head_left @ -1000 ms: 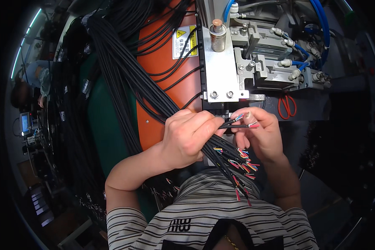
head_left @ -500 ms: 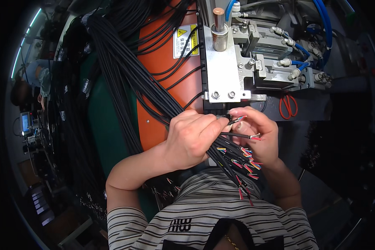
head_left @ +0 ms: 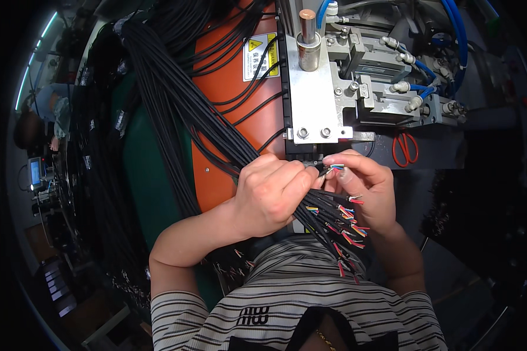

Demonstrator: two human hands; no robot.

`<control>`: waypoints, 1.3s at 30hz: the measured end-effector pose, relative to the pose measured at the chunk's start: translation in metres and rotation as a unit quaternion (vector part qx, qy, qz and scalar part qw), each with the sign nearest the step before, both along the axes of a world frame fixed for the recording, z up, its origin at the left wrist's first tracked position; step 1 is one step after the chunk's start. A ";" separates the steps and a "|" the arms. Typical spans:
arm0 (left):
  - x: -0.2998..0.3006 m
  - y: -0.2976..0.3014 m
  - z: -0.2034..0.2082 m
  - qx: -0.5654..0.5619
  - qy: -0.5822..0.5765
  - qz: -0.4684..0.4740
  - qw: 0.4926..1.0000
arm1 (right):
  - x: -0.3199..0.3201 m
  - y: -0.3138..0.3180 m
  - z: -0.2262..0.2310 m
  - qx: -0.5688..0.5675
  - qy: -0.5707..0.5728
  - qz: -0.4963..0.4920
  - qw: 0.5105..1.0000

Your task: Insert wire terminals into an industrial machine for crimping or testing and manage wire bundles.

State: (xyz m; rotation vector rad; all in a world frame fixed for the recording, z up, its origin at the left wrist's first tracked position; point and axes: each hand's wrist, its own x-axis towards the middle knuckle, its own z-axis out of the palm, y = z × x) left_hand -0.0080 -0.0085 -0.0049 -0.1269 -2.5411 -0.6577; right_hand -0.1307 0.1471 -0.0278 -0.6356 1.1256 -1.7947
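A thick bundle of black cables (head_left: 219, 128) runs down from the upper left into my left hand (head_left: 273, 190), which is closed around it. Below that hand the cable ends fan out, showing stripped red, yellow, blue and white wires (head_left: 348, 225). One cable end with coloured wires (head_left: 336, 168) sticks out between my two hands. The thumb and fingers of my right hand (head_left: 369, 190) pinch at these wires. Both hands are just under the front edge of a metal machine plate (head_left: 313, 105).
Pneumatic cylinders with blue hoses (head_left: 386, 76) fill the upper right. Red-handled scissors (head_left: 404, 149) lie on the grey surface beside them. An orange panel (head_left: 222, 181) bears a warning label (head_left: 260, 57). More black cables hang at the left, where another person (head_left: 44, 114) is in the background.
The coloured wires between my hands have spread and turned slightly. My right hand has shifted a little, and a cable end beside its thumb has dropped lower.
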 end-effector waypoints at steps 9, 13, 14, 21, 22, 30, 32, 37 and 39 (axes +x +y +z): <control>-0.001 0.000 -0.002 -0.009 -0.007 -0.004 1.000 | -0.009 0.002 0.004 0.053 0.002 0.023 0.998; -0.001 -0.003 0.001 0.014 -0.017 -0.014 1.000 | -0.010 0.001 0.007 0.053 -0.088 0.050 0.993; -0.002 -0.003 0.002 0.031 -0.022 -0.019 0.999 | -0.010 0.001 0.005 0.051 -0.077 0.053 0.994; -0.003 -0.005 0.001 0.062 -0.029 -0.029 0.997 | -0.016 0.003 0.006 0.051 -0.194 0.089 0.976; -0.003 -0.004 0.001 0.060 -0.031 -0.028 0.997 | -0.015 0.003 0.006 0.056 -0.199 0.088 0.974; -0.003 -0.011 0.005 0.113 -0.052 -0.050 0.991 | -0.013 0.001 0.004 0.052 -0.102 0.079 0.990; -0.004 -0.013 0.005 0.124 -0.056 -0.057 0.989 | -0.012 -0.001 0.002 0.020 -0.024 0.054 0.998; -0.004 -0.016 0.004 0.164 -0.072 -0.078 0.981 | -0.014 -0.002 0.009 0.047 0.023 0.050 0.997; -0.005 -0.016 0.004 0.173 -0.076 -0.083 0.979 | -0.017 -0.002 0.008 0.044 0.082 0.053 0.994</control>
